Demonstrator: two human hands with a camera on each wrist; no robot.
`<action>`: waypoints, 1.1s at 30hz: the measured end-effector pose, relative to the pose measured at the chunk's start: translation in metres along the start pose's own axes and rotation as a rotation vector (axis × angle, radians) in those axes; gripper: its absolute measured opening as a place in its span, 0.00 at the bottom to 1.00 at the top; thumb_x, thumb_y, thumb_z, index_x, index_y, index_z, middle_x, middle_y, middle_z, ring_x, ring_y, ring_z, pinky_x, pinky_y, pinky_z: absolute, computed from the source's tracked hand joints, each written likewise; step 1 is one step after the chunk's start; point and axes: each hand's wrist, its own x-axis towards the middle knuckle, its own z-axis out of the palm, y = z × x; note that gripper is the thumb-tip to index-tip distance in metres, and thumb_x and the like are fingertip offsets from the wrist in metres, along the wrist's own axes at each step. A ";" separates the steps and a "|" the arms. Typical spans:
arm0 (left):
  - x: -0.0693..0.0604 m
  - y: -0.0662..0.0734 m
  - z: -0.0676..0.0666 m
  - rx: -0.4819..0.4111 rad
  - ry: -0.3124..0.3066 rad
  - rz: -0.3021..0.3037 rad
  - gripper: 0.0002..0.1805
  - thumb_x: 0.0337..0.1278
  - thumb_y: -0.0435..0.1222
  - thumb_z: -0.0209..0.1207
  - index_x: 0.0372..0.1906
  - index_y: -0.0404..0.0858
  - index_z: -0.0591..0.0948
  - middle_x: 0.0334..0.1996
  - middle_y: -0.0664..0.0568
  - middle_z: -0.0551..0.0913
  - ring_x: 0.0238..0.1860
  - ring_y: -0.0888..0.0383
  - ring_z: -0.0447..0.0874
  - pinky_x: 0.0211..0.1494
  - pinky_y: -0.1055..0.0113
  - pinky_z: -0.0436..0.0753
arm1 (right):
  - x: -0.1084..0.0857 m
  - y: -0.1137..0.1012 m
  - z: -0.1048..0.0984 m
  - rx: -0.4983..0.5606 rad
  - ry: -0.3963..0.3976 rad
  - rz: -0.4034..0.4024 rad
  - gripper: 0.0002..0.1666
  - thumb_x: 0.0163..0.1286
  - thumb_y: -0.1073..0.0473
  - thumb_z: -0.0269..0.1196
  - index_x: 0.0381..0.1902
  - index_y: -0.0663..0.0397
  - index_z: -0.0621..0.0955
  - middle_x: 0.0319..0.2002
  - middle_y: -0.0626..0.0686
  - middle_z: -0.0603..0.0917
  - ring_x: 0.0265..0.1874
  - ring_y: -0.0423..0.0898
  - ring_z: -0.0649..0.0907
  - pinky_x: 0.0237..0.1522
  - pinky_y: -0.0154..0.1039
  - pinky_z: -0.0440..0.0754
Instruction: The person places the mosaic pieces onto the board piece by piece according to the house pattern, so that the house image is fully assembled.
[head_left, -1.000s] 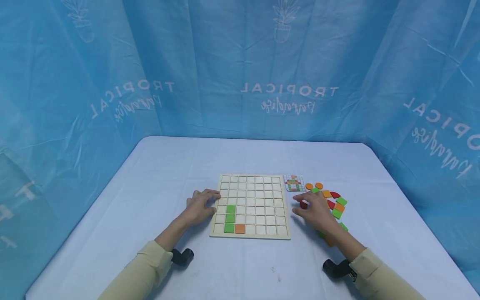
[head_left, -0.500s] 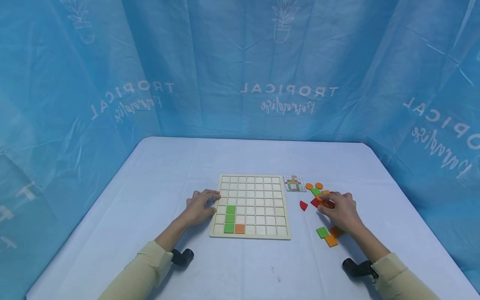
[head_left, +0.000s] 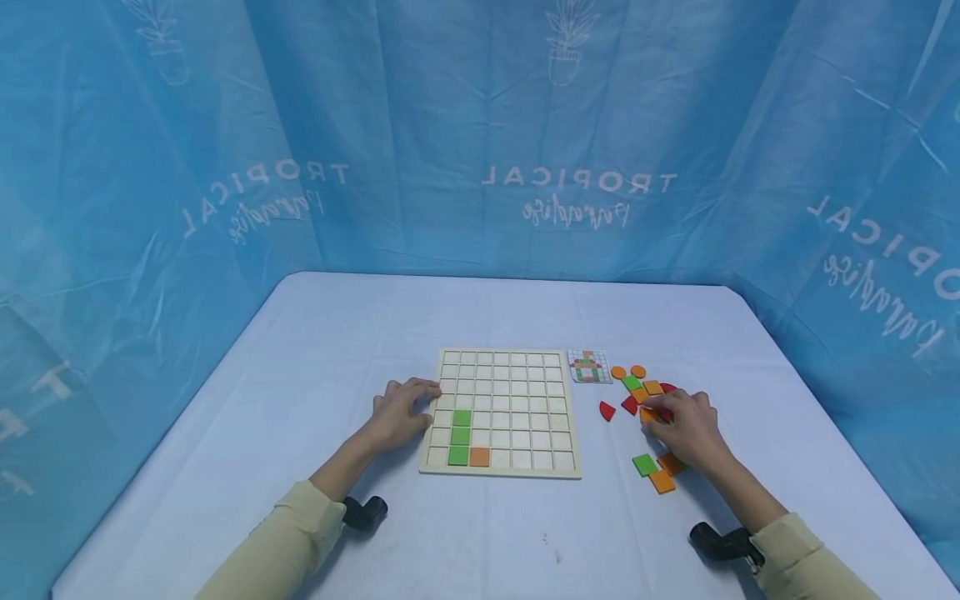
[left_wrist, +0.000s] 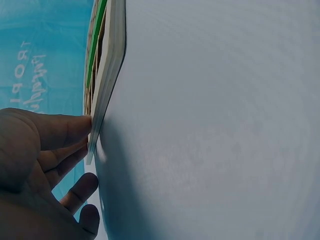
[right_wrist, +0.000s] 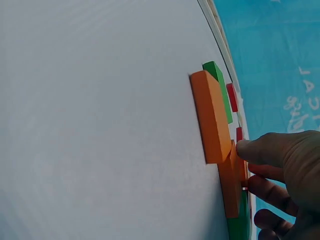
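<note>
In the head view my left hand touches the left edge of a pale wooden grid board, thumb and fingers spread along the rim. Green square tiles stand in a column on the board, beside an orange square tile in the bottom row. At the right, my right hand pinches another orange square tile between thumb and index finger. Red quarter-round tiles and more squares lie around it; the hand hides part of this pile. The right wrist view shows the thumb over the pile.
A small pattern card lies at the board's upper right corner. Two orange round tiles lie beside it. Nearer the front are a green square and orange squares. A blue curtain surrounds the white table.
My right hand has moved right from beside the board into the tile pile, then shifted slightly within it, down to an orange square. The left hand has stayed at the board's edge.
</note>
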 end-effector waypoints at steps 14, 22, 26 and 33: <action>0.001 0.001 0.002 0.002 0.000 -0.023 0.23 0.51 0.30 0.64 0.56 0.38 0.80 0.61 0.50 0.74 0.52 0.50 0.65 0.50 0.49 0.60 | 0.000 0.000 0.001 0.000 -0.020 -0.001 0.18 0.56 0.62 0.70 0.46 0.61 0.85 0.44 0.63 0.78 0.46 0.60 0.66 0.39 0.52 0.67; 0.001 0.002 0.001 -0.002 -0.004 -0.025 0.23 0.51 0.30 0.63 0.56 0.37 0.79 0.61 0.50 0.74 0.53 0.50 0.65 0.51 0.49 0.60 | 0.000 -0.002 0.002 0.020 0.016 -0.004 0.18 0.55 0.61 0.71 0.44 0.61 0.85 0.41 0.60 0.79 0.43 0.57 0.67 0.38 0.51 0.66; 0.001 0.002 0.000 -0.005 -0.005 -0.025 0.23 0.51 0.30 0.63 0.56 0.37 0.80 0.61 0.50 0.74 0.53 0.50 0.65 0.51 0.49 0.60 | 0.000 -0.015 0.001 0.079 0.015 -0.015 0.16 0.57 0.61 0.70 0.43 0.60 0.86 0.40 0.58 0.79 0.44 0.56 0.67 0.38 0.50 0.66; 0.001 0.001 0.001 -0.001 -0.004 -0.018 0.23 0.51 0.30 0.64 0.56 0.38 0.80 0.61 0.50 0.74 0.53 0.49 0.66 0.50 0.49 0.61 | 0.001 -0.060 0.014 0.137 0.018 -0.170 0.15 0.55 0.61 0.72 0.42 0.56 0.87 0.37 0.50 0.83 0.43 0.51 0.69 0.40 0.48 0.65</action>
